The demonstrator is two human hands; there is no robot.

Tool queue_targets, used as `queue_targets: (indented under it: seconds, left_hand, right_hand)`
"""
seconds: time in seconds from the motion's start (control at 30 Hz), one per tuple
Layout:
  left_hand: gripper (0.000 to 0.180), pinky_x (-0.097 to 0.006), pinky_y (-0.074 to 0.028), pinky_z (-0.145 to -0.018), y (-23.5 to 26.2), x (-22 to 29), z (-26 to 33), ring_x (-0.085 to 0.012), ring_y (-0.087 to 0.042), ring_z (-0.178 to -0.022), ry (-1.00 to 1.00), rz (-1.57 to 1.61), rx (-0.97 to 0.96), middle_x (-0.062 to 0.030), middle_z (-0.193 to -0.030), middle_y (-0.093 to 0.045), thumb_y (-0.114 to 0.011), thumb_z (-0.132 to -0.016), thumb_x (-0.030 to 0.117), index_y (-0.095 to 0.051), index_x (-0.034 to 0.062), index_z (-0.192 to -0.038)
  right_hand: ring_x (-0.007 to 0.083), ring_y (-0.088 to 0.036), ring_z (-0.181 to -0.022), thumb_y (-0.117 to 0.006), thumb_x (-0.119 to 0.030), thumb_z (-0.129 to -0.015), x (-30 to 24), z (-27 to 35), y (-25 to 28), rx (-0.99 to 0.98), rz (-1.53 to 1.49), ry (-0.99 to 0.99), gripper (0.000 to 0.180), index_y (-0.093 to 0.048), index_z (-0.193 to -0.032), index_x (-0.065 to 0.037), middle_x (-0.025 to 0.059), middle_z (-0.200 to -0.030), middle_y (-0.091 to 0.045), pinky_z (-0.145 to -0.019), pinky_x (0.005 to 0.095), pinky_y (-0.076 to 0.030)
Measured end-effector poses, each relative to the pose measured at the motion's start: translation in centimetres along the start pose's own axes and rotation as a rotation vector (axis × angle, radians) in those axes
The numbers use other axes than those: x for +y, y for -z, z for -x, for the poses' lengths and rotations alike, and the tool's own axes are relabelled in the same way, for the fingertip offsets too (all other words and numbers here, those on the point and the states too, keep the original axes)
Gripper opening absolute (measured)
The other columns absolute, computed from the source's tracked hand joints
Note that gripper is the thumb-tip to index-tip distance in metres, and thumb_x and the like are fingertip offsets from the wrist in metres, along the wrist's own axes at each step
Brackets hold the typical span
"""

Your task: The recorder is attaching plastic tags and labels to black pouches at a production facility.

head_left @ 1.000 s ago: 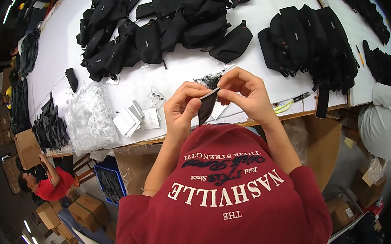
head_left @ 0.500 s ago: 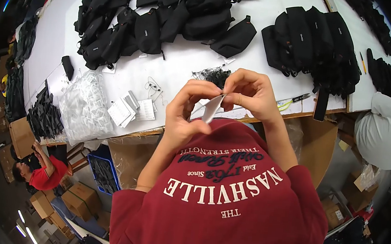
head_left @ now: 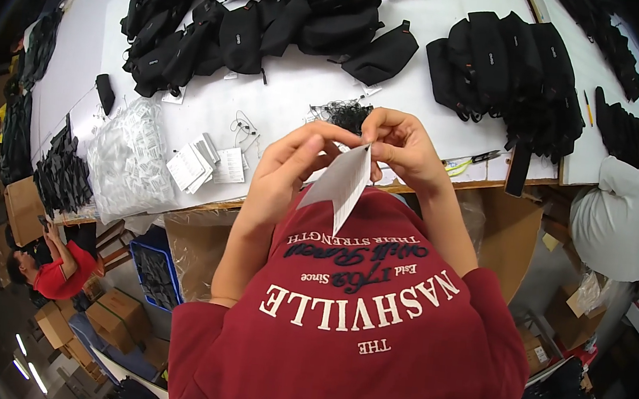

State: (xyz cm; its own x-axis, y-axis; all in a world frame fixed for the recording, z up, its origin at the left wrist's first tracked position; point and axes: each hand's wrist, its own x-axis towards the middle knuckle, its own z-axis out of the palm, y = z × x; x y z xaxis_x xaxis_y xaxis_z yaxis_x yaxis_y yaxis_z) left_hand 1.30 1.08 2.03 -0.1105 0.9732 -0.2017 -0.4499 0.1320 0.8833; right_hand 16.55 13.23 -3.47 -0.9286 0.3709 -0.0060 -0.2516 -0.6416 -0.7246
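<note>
In front of my chest, a folded white paper tag with printed lines hangs down in a V shape. My right hand is closed, thumb and index finger pinching the tag's top corner. The fingers of my left hand are bent around the tag's upper edge and reach the same corner. A thin dark cord seems to be at the fingertips, too small to make out surely. Just beyond my hands lies a tangled heap of black strings.
On the white table lie a stack of white tags, a clear bag of small white pieces, black pouches heaped at the back and stacked at the right. Scissors rest near the front edge. Another person in red is at far left.
The tag has swung more into view and hangs lower from its corner. My left thumb has moved up off its lower part, while my right hand keeps its pinch.
</note>
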Motion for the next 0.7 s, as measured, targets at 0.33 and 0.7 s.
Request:
queue_targets:
  seconds: [0.33,0.7]
  left_hand:
    - [0.009,-0.022,-0.044,-0.064,-0.2,-1.6,-0.2,-0.0105,-0.055,-0.069,-0.187,-0.479,0.128,-0.0050,-0.083,-0.056,-0.060,-0.084,0.005,-0.056,-0.0007,-0.089]
    - [0.007,-0.023,-0.042,-0.060,-2.3,-1.6,-0.8,-0.0130,-0.052,-0.065,-0.434,-0.818,0.272,-0.0073,-0.080,-0.054,-0.060,-0.082,0.001,-0.054,-0.0016,-0.081]
  right_hand:
    - [0.0110,-0.059,-0.056,-0.063,-0.003,-0.081,1.1,-0.2,-0.7,0.065,0.148,0.038,0.007,-0.058,-0.086,-0.004,0.0067,-0.066,-0.061,-0.051,0.0208,-0.047]
    - [0.0020,-0.036,-0.059,-0.061,-0.022,-0.082,-0.8,-0.5,-0.1,0.054,0.244,-0.123,0.018,-0.052,-0.085,-0.006,-0.0055,-0.069,-0.047,-0.054,0.0160,-0.026]
